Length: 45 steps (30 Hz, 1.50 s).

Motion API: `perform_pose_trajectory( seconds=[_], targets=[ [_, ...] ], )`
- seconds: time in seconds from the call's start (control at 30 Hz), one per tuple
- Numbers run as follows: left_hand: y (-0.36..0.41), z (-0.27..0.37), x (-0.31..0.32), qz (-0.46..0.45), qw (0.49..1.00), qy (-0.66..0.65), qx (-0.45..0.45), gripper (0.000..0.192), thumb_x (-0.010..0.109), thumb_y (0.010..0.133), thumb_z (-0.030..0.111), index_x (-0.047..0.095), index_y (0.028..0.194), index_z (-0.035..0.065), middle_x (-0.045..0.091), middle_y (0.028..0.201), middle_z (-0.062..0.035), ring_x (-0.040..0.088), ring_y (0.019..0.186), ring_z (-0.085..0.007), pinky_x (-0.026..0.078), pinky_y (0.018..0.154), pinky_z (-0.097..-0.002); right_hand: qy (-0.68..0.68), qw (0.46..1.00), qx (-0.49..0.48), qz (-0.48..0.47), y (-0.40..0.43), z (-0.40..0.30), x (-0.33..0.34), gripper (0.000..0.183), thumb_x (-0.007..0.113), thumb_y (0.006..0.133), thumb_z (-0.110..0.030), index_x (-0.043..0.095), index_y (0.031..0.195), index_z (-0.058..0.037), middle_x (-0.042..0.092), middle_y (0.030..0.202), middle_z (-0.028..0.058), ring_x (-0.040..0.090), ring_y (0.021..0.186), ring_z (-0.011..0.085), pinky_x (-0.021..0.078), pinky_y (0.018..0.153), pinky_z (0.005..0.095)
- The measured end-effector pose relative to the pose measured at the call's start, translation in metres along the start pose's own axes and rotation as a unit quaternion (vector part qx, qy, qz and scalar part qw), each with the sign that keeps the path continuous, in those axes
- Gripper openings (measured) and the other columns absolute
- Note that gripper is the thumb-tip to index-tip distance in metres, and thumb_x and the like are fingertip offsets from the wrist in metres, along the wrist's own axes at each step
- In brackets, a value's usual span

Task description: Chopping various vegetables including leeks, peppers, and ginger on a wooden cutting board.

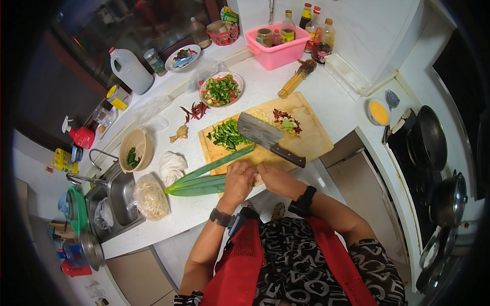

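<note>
A large green onion (199,186) lies at the near left edge of a wooden cutting board (312,132), its long leaves spread apart. My left hand (240,179) is closed around its lower leaves. Close beside it, my right hand (278,181) pinches the leaf ends, which the fingers mostly hide. Another leaf reaches up across the board. A cleaver (260,132) rests flat on the board, its dark handle towards the lower right. Left of the blade is chopped green pepper (227,134). Cut dried chili (282,114) and minced garlic (261,114) lie beyond it.
A plate of chopped peppers (221,90), dried chilies (197,111), ginger (179,134), a cloth (172,166) and a bagged food (152,199) surround the board. The sink (124,191) is left; a wok (428,137) and egg bowl (379,111) are right. A pink bin (273,53) stands behind.
</note>
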State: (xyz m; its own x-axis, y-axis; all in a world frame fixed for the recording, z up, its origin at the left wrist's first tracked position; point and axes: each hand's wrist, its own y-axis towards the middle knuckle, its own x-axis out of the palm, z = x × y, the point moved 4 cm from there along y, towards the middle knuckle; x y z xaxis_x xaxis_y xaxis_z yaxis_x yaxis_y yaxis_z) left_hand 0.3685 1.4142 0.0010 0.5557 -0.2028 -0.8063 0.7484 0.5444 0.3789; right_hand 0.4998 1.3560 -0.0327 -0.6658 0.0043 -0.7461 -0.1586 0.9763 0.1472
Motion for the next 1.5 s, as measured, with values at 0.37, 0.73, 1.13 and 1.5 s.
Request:
perform_pose_trajectory(
  seconds=[0.37, 0.73, 1.13, 1.5],
  targets=[
    [0.003, -0.028, 0.022, 0.025, 0.990, -0.099, -0.092, 0.015, 0.059, 0.094, 0.011, 0.067, 0.096, -0.0008, 0.060, 0.084, -0.0174, 0.055, 0.084, -0.0344, 0.044, 0.079, -0.0413, 0.396, 0.891, 0.153, 0.162, 0.022, 0.041, 0.046, 0.025, 0.054, 0.097, -0.018, 0.056, 0.078, -0.0019, 0.055, 0.067, 0.0063, 0.057, 0.052, 0.0201, 0.0439, 0.045, 0.0346],
    [-0.003, -0.028, 0.009, -0.007, 0.985, -0.166, -0.039, 0.062, 0.070, 0.087, 0.015, 0.045, 0.141, -0.0014, 0.052, 0.131, -0.0226, 0.048, 0.121, -0.0361, 0.035, 0.107, -0.0445, 0.721, 0.607, 0.229, 0.243, -0.138, -0.010, 0.008, 0.032, 0.052, 0.100, -0.034, 0.050, 0.080, -0.0103, 0.034, 0.060, -0.0054, 0.031, 0.047, 0.0065, 0.0233, 0.042, 0.0232],
    [-0.159, 0.055, 0.057, -0.261, 0.919, -0.291, 0.054, 0.021, 0.065, 0.091, 0.004, 0.064, 0.111, -0.0022, 0.061, 0.100, -0.0092, 0.059, 0.085, -0.0171, 0.049, 0.076, -0.0295, 0.553, 0.272, 0.394, 0.682, -0.553, -0.194, 0.209, 0.013, 0.053, 0.096, -0.016, 0.058, 0.091, -0.0041, 0.058, 0.077, 0.0038, 0.050, 0.060, 0.0108, 0.0397, 0.048, 0.0251],
    [-0.329, 0.122, 0.082, -0.387, 0.879, -0.266, 0.083, 0.019, 0.062, 0.096, 0.010, 0.062, 0.109, -0.0037, 0.062, 0.089, -0.0085, 0.058, 0.080, -0.0158, 0.049, 0.074, -0.0297, 0.375, 0.023, 0.445, 0.813, -0.832, -0.413, 0.510, 0.020, 0.050, 0.093, -0.011, 0.062, 0.080, 0.0004, 0.061, 0.066, 0.0081, 0.055, 0.048, 0.0171, 0.0463, 0.042, 0.0300]
  ],
)
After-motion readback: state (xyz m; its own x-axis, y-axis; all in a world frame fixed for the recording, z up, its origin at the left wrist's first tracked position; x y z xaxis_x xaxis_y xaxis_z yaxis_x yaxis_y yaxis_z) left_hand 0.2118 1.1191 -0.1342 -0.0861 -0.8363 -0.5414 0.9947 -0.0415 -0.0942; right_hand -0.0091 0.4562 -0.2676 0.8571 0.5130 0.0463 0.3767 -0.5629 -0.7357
